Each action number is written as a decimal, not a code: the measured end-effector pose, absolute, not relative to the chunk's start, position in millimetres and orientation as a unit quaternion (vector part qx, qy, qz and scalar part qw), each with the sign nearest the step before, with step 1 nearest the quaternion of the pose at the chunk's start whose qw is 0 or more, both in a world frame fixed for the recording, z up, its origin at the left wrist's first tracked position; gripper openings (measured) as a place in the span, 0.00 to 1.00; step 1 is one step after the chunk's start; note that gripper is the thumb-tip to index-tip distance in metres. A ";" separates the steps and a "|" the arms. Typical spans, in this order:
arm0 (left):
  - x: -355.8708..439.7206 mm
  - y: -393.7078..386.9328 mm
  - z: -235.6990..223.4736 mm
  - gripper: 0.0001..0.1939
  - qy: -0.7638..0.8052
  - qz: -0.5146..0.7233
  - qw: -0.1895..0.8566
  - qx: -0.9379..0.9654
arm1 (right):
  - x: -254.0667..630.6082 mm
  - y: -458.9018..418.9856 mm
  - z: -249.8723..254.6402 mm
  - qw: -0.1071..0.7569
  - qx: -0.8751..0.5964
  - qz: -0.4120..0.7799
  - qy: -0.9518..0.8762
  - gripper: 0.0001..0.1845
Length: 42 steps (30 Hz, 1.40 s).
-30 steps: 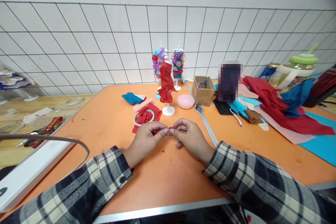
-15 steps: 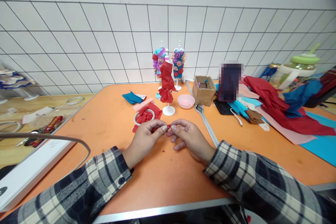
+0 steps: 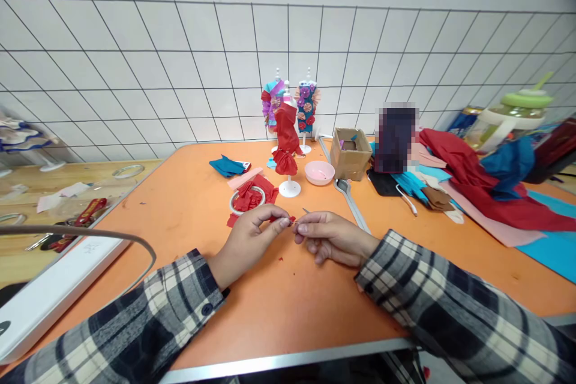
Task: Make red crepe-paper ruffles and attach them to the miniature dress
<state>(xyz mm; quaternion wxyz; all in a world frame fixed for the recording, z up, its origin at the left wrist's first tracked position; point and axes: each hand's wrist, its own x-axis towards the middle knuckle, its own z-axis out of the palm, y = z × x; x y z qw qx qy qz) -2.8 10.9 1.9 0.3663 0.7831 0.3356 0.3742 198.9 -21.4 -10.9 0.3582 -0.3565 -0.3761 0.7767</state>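
Observation:
My left hand is closed in a pinch, thumb against forefinger. A small red crepe paper piece shows at its fingertips. My right hand is pinched just to the right, its fingertips almost meeting the left ones; what it holds is too small to make out. A thin grey tip shows just behind the right fingers. Beyond both hands stands a small white dress form wearing a ruffled red paper dress. Red paper scraps and a roll of tape lie beyond the left hand.
Two more decorated dress forms stand by the tiled wall. A pink bowl, a cardboard box and a grey strap-like strip are right of centre. Coloured paper is heaped at right; a white power bank lies left.
My right hand has turned and shifted slightly right, its other fingers now curled in. The left hand stays nearly in place, still pinching. A thin grey tip now shows behind the right fingers.

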 end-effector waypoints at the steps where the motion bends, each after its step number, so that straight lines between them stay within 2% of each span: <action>1: -2.7 10.4 3.0 0.08 0.329 0.371 0.353 0.793 | 203.1 -19.7 -10.4 0.337 -0.351 0.785 -0.382 0.18; 5: -3.1 9.1 5.6 0.08 0.314 0.372 0.317 0.814 | 212.1 -15.9 -8.9 0.289 -0.335 0.816 -0.374 0.23; 11: -4.1 7.9 6.6 0.08 0.304 0.365 0.312 0.823 | 207.2 -16.3 -11.9 0.304 -0.383 0.787 -0.377 0.18; 16: -3.7 5.9 7.7 0.10 0.254 0.266 0.318 0.874 | 207.8 -15.9 -13.1 0.294 -0.412 0.729 -0.461 0.17; 20: -4.7 4.9 8.1 0.09 0.243 0.191 0.299 0.903 | 204.5 -17.6 -12.4 0.269 -0.444 0.633 -0.574 0.13; 25: -5.8 2.9 8.0 0.07 0.248 0.157 0.267 0.918 | 199.8 -21.7 -5.5 0.233 -0.469 0.514 -0.679 0.05; 33: -4.5 3.7 2.4 0.07 0.325 0.137 0.211 0.912 | 193.3 -28.7 -7.2 0.260 -0.446 0.187 -0.836 0.05; 36: -1.8 4.0 0.9 0.07 0.376 0.183 0.259 0.870 | 190.2 -34.7 -5.3 0.251 -0.438 0.062 -0.861 0.04; 42: 5.6 0.7 -0.4 0.08 0.421 0.319 0.514 0.676 | 189.5 -45.7 3.5 0.234 -0.433 -0.145 -0.858 0.11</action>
